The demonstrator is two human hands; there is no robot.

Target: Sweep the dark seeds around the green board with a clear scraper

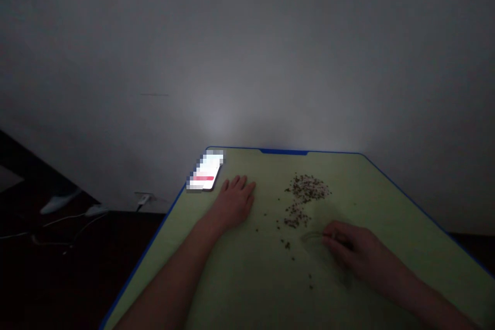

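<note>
My left hand [235,201] lies flat on the pale green tabletop [240,273], fingers spread and nothing in it. In my right hand [344,242] the fingers are closed on a thin, curved, light-coloured tool [312,235]. Its tip points left, close to the tabletop; dim light hides its exact kind. Just beyond that tip is a small cluster of dark and pale bits [296,215], like seeds or small beans. Farther back spreads a larger pile of the same bits [308,188]. Several dark bits [286,245] are scattered singly between my hands and toward me.
A phone [204,171] with a bright screen rests at the table's far left corner. Blue edging [284,152] borders the table, and a grey wall [294,51] stands behind it. Cables [83,221] and a white plug [144,199] are low on the left.
</note>
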